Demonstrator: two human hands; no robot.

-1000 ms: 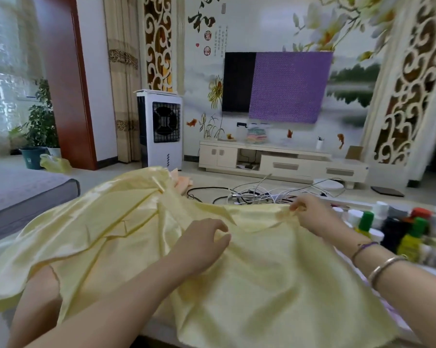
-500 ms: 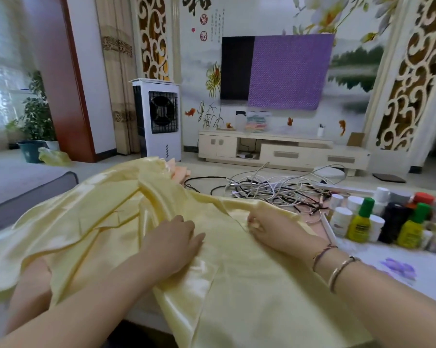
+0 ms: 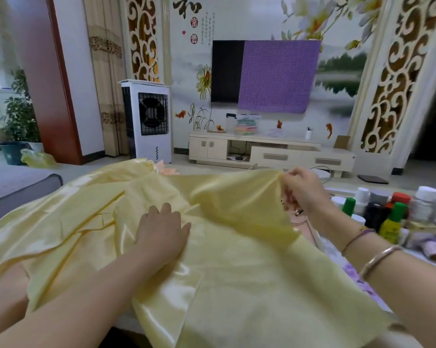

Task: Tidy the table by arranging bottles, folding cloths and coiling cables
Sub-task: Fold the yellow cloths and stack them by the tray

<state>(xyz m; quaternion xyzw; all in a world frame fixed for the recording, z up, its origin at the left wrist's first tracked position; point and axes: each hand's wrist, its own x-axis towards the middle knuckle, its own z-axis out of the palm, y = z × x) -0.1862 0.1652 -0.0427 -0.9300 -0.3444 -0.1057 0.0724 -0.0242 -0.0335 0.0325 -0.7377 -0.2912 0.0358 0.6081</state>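
**Yellow cloth lifted by one corner, fold about to be made**

Yellow cloth [image 3: 237,272], shiny and satin-like, sprawls over most of the worktop and spills off the near edge, bunched in loose ridges on the left. Right hand [image 3: 303,190] is up off the surface, fingers [image 3: 287,179] pinched shut on a corner of the fabric, so a triangular flap hangs taut below the grip. Left hand [image 3: 162,228] lies flat on the middle of the cloth, fingers spread and closed on nothing, simply pressing it down as an anchor.

Off to the right, a cluster of bottles [image 3: 390,219] stands upright on the worktop, close to the raised flap but not touching it. The cables are mostly hidden behind the lifted fabric; only a plug end or two peeks out just below the right hand.

This looks like the folding step, early on, with bottles and cables yet to be sorted. To do it well: keep the palm firm, because this fabric looks slippery and will likely slide. Carry the corner across low and level to meet the opposite edge, matching corners before letting go. Smooth the left-side ridges first or they get trapped in the fold. Watch the bottles too; a swinging flap could topple them.
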